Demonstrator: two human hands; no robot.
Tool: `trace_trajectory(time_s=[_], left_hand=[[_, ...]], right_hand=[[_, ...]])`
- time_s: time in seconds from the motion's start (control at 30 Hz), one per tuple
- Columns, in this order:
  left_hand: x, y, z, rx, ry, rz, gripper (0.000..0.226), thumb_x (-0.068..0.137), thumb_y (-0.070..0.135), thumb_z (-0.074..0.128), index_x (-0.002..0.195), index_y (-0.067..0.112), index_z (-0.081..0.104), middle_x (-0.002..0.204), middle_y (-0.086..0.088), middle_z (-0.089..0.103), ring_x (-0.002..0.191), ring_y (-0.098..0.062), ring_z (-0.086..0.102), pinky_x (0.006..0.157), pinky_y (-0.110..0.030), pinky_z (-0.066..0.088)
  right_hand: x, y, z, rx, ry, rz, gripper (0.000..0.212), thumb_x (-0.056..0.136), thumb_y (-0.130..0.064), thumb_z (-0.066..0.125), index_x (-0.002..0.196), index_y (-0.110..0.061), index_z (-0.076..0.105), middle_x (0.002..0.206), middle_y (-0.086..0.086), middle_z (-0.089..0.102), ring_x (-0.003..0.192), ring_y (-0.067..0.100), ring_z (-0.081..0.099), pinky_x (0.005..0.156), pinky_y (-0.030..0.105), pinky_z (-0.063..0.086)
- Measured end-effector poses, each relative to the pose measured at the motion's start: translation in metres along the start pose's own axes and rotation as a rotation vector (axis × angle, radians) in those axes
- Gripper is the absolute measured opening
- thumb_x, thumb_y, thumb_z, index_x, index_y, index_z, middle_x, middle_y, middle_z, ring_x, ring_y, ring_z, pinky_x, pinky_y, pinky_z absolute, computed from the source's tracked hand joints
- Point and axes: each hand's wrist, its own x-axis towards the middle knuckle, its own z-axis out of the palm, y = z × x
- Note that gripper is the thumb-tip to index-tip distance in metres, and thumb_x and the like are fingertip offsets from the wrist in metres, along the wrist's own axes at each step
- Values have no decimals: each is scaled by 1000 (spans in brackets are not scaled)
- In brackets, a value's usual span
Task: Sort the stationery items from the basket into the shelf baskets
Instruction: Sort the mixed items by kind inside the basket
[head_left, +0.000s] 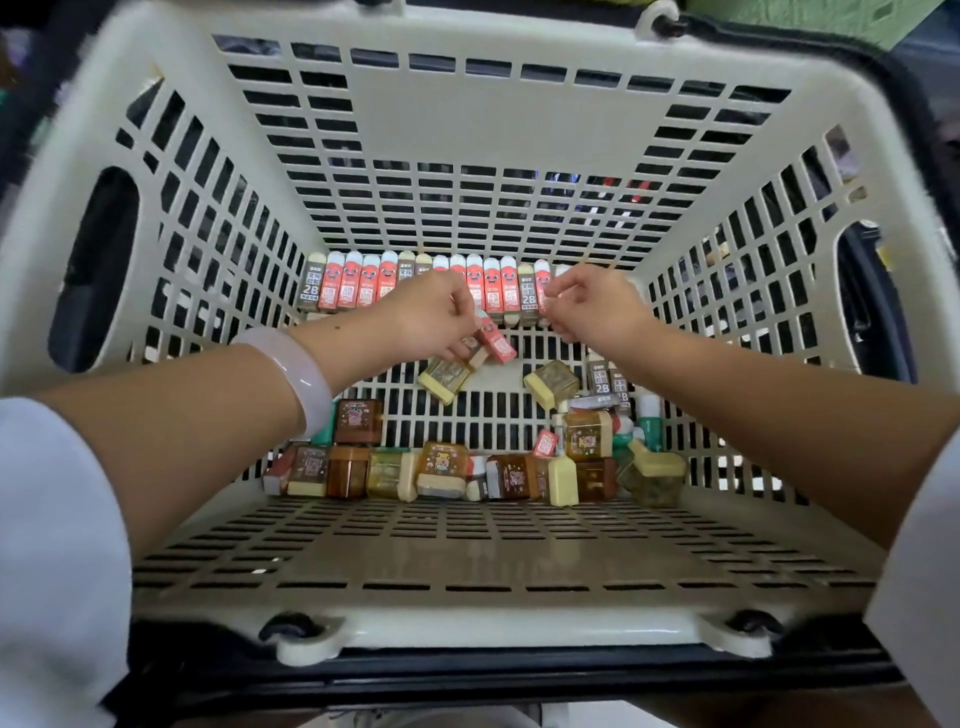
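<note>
Inside the cream slatted basket (467, 545) both hands reach toward the far wall, where a row of erasers (415, 283) stands upright side by side — mostly red sleeves with cartoon faces, a few grey ones marked 2B. The left hand (426, 317), a pale bangle (291, 379) on its wrist, has its fingers curled down round a red eraser (494, 340) that tilts out below the fingertips. The right hand (592, 306) pinches its thumb and fingers together at the right end of the row, though what it grips is hidden behind the fingers. Along the near side of the floor lies a loose jumble of amber boxes (441, 467) with cream caps, plus two grey 2B erasers (610, 387) and some green-and-white pieces (649, 423) at the right
</note>
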Motion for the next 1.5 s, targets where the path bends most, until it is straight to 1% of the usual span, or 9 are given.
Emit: trace_trajectory(time_s=[0.17,0.3,0.5,0.77,0.9,1.03,1.23,1.4,1.5], left_hand=[[2,-4,-8,118,73,-5,16,92,8,49,78,14,50,93,-10,65,67,-11,60,60,-25,51],[1,-4,-8,189,74,1,17,92,9,48,77,16,53,95,-11,65,73,-17,62,65,-27,49],[0,-3,-7,291,56,43,10,94,15,46,89,14,55,98,-4,58,89,-20,56,59,-19,38],[-4,-4,-9,456,-27,125,15,94,17,46,101,13,59,102,-5,60,88,-18,54,68,-24,41],[-4,-5,-10,554,-53,157,18,94,18,47,106,14,59,102,-6,63,87,-19,55,75,-29,46],[-4,-5,-14,623,-30,173,25,93,21,48,116,14,56,110,-9,62,98,-24,57,84,-36,49],[-3,-7,-16,714,-31,205,31,93,25,48,122,16,53,119,-10,60,106,-25,55,88,-38,48],[-2,-9,-14,759,-43,220,32,94,27,46,124,17,52,116,-9,60,103,-25,55,87,-39,48],[-1,-10,-14,776,-54,223,32,94,26,45,123,16,52,113,-10,61,98,-25,57,84,-40,49]], right_hand=[[0,-10,28,-487,-71,-277,24,86,-32,61,99,-13,55,78,0,60,71,16,57,59,27,48],[2,-15,46,-679,-85,-331,22,89,-18,56,108,-9,49,93,9,61,78,24,57,65,33,50],[1,-7,28,-643,-100,-329,19,87,-4,50,105,-9,53,87,8,62,80,24,61,69,32,52],[1,3,38,-749,-194,-310,32,85,-29,63,107,-13,46,83,3,57,70,19,54,58,29,44],[0,1,49,-653,-144,-335,24,90,-15,53,112,-8,42,86,9,60,71,23,57,57,31,47],[-3,2,26,-462,-96,-334,12,92,-21,53,100,-18,44,71,-10,54,57,3,54,44,14,37],[15,20,-18,-90,306,33,18,92,-19,49,107,-10,51,89,8,61,75,22,57,57,29,46],[26,27,-5,-5,214,179,9,88,-3,52,91,-10,57,96,12,61,86,24,61,70,29,55],[24,24,-9,154,158,211,16,86,3,54,82,-12,56,85,8,58,72,16,60,65,17,55]])
